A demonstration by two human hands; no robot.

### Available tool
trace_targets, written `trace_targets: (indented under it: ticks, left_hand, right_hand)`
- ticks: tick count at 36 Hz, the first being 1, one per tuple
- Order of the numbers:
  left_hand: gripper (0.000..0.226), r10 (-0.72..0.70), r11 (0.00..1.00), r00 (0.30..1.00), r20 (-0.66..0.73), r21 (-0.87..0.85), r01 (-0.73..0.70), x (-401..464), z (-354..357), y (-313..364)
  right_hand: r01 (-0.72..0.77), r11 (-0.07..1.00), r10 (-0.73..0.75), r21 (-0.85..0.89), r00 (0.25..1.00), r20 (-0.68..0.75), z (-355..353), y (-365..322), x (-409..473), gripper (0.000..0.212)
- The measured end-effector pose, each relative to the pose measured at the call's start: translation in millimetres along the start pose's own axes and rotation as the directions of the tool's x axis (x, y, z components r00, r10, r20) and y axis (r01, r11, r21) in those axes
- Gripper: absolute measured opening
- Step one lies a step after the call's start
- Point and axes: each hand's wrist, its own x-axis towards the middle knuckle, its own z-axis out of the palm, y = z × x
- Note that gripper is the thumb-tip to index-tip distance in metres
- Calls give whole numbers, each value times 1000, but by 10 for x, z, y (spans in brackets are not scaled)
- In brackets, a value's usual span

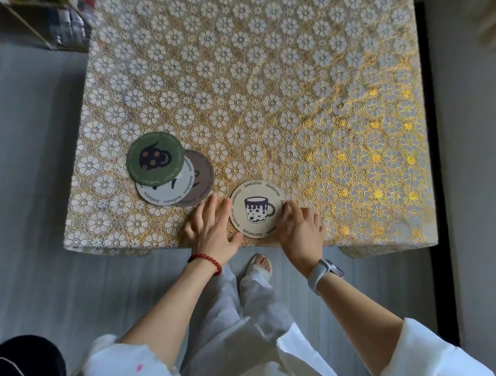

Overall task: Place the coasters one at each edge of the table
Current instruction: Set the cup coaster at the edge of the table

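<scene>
A cream coaster (255, 209) printed with a dark mug lies flat near the table's near edge. My left hand (213, 229) rests flat on the cloth with fingers spread, touching the coaster's left rim. Fingertips of my right hand (300, 229) rest on its right rim; neither hand lifts it. To the left, three coasters overlap in a loose pile: a green coaster (155, 156) on top, a white coaster (166, 190) under it, and a brown coaster (201, 179) at the bottom right.
The table (275, 88) is covered by a gold and white floral cloth. A shelf with bottles (63, 20) stands at the far left. A dark strip and wall run along the table's right side. A black object (22, 357) sits on the floor at the lower left.
</scene>
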Motion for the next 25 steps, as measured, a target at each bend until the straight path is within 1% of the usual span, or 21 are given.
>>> trace_targets:
  ticks: [2,5,8,11,14,16,18,20,23,25]
  left_hand:
    - [68,15,998,999,-47,-66,-18,-11,-94,-26]
    - [50,16,989,989,-145,-143,-37,-16,-260,-113]
    - [38,-20,972,975,-221,-233,-33,1,-440,-258]
    - [32,-58,976,939,-339,-215,-18,40,-637,-464]
    - [35,-118,988,903,-413,-145,62,126,-844,-767]
    - [42,-176,984,909,-379,-103,148,226,-970,-1028]
    - [50,-229,973,926,-300,-90,212,330,-1053,-1305]
    - [60,-254,967,940,-227,-51,249,423,-1092,-1564]
    - [71,-207,972,971,-119,88,218,535,-1099,-1862]
    - [72,-164,974,984,-71,143,173,579,-1070,-1973]
  right_hand:
    - [3,1000,-2,15,1000,-16,-44,-49,-4,43]
    - [77,997,-77,-1,997,-16,-92,-177,14,37]
    - [146,989,-147,39,989,33,-114,-401,82,34]
    - [203,974,-212,100,973,86,-90,-688,179,33]
    - [290,952,-300,96,947,118,-9,-1032,281,30]
    - [316,943,-330,108,928,174,64,-1290,363,29]
    - [331,939,-344,97,914,213,140,-1533,454,27]
    - [339,938,-346,68,908,238,221,-1745,541,31]
    - [323,946,-307,-23,916,260,359,-2008,668,41]
    - [286,954,-261,-86,938,228,454,-2137,729,48]
